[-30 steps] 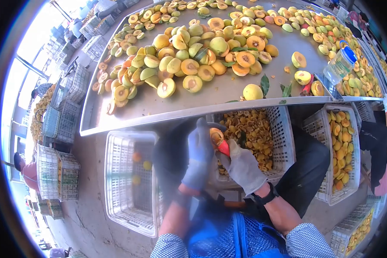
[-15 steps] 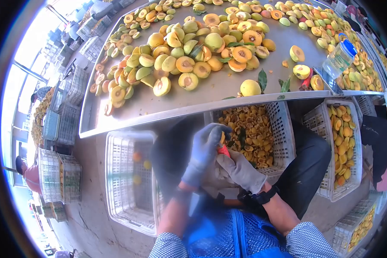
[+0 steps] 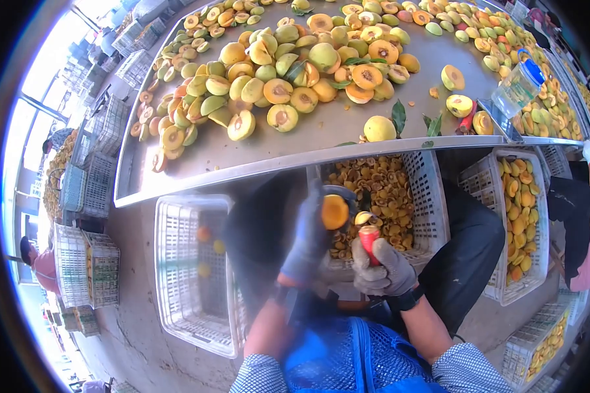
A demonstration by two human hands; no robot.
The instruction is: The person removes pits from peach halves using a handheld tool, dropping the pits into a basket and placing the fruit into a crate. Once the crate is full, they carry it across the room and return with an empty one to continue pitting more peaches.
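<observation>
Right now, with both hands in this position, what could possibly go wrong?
First, the red-handled hand tool in the grey-gloved right hand has its tip close to the blurred, gloved left hand; a slip might nick it. Second, the round orange fruit piece in the left hand could slip and fall into the white plastic crate that seems to be below it, where it may get mixed with the yellow-brown fruit pieces.

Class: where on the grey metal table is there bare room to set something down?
The grey metal table is largely bare along its front rim, left of the lone round yellow fruit, and between the central heap of yellow-green halved fruit and the right-hand fruit pile. Both are crowded.
</observation>
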